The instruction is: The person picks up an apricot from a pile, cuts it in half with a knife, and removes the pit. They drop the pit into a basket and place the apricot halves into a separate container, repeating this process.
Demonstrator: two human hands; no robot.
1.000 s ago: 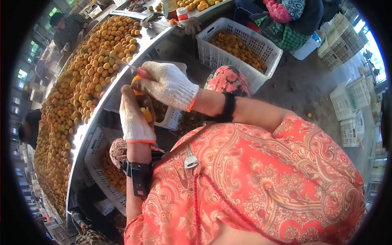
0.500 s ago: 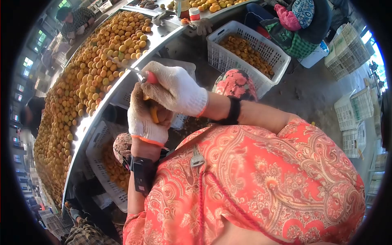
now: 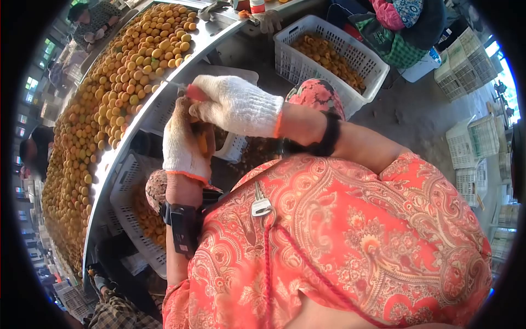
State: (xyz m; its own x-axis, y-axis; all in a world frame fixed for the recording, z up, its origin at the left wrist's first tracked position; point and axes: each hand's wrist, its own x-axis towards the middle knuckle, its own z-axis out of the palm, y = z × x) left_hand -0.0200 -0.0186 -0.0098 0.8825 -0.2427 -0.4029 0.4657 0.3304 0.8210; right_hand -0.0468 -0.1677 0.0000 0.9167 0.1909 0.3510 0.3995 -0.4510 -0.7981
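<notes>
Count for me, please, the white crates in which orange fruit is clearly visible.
2. The upper crate stands above and right of the right hand; the lower crate is below and left of the left hand. Others may be hidden.

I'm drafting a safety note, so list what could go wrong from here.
1. The red-handled tool in the right hand is close to the fingers of the left hand; a slip might poke through that fabric glove.
2. The orange piece of fruit in the left hand could drop if that grip loosens.
3. The fruit pile lies loose near the rim of the table; a bump might send some rolling off.
</notes>
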